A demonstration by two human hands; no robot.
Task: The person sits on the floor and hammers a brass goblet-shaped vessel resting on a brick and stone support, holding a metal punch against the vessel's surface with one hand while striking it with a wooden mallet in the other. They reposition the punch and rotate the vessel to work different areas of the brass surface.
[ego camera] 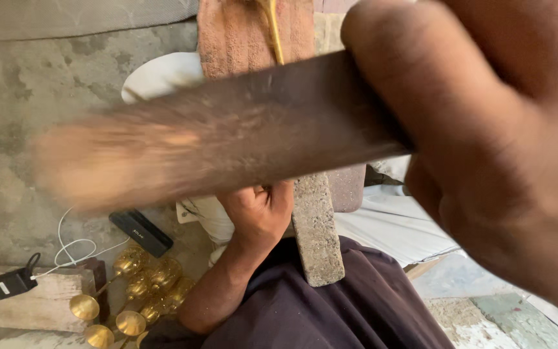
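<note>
Close to the camera at right, the person's right hand point(485, 155) has its grip closed round a long dark flat bar point(227, 136), blurred, reaching left across the view. Below it, the left hand point(259, 210) curls beside a rough stone block point(318, 232); what it holds cannot be told. Brass goblets point(134, 291) lie on the concrete floor point(14, 129) at near left.

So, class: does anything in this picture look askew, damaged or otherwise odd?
The long flat tool in the right hand is smeared by motion blur at its far end. The brass pieces lie in a loose heap on the floor.
</note>
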